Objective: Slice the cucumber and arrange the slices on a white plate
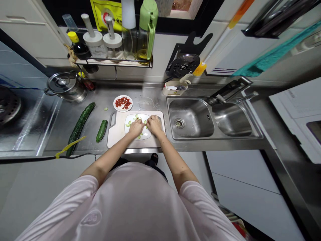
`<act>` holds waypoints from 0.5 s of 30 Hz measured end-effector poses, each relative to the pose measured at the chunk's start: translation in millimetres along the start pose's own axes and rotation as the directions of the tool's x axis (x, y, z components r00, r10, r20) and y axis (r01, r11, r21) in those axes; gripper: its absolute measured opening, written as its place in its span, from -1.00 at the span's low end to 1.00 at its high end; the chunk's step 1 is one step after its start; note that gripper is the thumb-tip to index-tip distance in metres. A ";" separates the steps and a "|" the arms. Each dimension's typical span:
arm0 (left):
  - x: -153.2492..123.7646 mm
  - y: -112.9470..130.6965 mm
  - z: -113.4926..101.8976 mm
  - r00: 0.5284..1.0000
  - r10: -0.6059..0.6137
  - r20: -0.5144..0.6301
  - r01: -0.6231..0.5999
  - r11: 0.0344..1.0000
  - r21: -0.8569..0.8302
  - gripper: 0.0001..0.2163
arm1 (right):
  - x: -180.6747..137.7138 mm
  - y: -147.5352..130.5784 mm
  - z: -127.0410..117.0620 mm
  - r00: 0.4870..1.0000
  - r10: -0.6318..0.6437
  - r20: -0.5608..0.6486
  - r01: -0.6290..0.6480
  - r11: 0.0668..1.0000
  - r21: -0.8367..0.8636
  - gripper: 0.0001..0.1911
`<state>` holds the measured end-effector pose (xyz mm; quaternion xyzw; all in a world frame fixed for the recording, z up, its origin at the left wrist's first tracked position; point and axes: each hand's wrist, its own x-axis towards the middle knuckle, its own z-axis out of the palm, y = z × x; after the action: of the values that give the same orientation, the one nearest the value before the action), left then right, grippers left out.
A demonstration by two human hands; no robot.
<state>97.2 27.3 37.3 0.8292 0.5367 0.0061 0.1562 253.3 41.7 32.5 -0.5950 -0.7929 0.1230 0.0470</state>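
Observation:
A white plate [145,135] lies on a pale cutting board [115,135], with thin green cucumber slices [128,124] spread around its rim. Both hands meet low over the plate's middle. My left hand [136,129] is closed, its fingertips close to those of my right hand [154,125], which is also closed. A bit of green shows between them, but what each pinches is hidden by the fingers. Left of the board lies a short cut cucumber [101,131], and farther left a long whole cucumber [80,126].
Behind the board stands a small plate of chopped red pieces [123,103]. A cucumber end [105,108] rests nearby. To the right is a double sink [191,134] with a faucet [247,97]. A lidded steel pot [66,87] stands back left, beside a shelf of bottles [114,62].

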 end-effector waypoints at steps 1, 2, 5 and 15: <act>-0.1 0.2 -0.3 1.000 -0.002 0.003 0.002 1.000 -0.001 -0.67 | 0.0 -0.2 0.1 1.000 0.002 0.002 -0.002 1.000 0.000 -0.77; -0.2 0.3 -0.6 1.000 -0.004 0.006 0.004 1.000 -0.002 -0.67 | 0.0 -0.3 0.1 1.000 0.004 0.001 -0.004 1.000 0.000 -0.77; -0.3 -0.1 -0.3 1.000 -0.001 0.005 0.001 1.000 -0.004 -0.67 | 0.2 -0.5 0.0 1.000 0.010 -0.008 -0.010 1.000 -0.001 -0.78; -0.1 -1.9 2.1 1.000 -0.003 -0.004 0.003 1.000 0.006 -0.67 | 0.2 -1.4 2.7 1.000 0.005 -0.027 -0.005 1.000 -0.002 -0.79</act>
<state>95.9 27.4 34.8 0.8289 0.5382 0.0058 0.1525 251.4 41.1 30.2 -0.5988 -0.7907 0.1141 0.0568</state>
